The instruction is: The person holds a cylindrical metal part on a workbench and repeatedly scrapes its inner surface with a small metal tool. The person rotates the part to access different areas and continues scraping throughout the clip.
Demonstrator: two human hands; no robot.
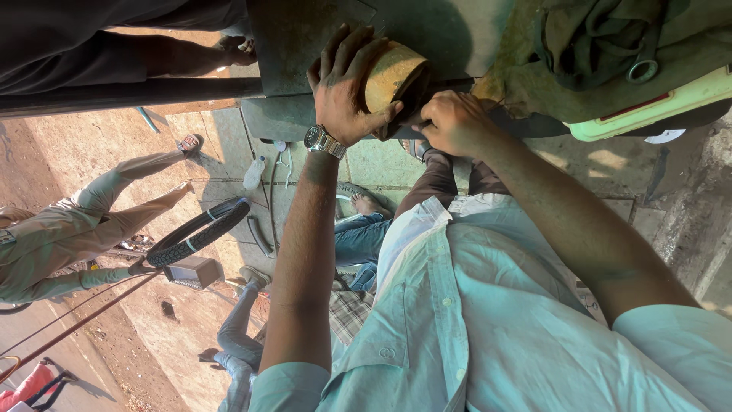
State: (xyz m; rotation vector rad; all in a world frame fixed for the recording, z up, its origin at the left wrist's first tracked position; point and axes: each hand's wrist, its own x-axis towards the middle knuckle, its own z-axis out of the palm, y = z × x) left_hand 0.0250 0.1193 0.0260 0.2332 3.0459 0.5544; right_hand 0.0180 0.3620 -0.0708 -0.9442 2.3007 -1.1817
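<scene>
My left hand (343, 88), with a wristwatch on the wrist, is wrapped around the side of a rusty brown metal cylinder (393, 70). The cylinder lies against a dark metal plate (305, 46). My right hand (454, 122) is closed just right of and below the cylinder's open end, its fingers pinched on a dark piece (412, 114) there. What that piece is stays hidden in shadow. Both forearms reach out from my pale green shirt (473, 320).
A dark cloth with a metal ring (602, 38) lies on a pale green box (648, 111) at the right. On the ground sit a tyre (198, 229) and a plastic bottle (254, 174). A person in khaki (69, 229) and another in jeans (236, 336) are at the left.
</scene>
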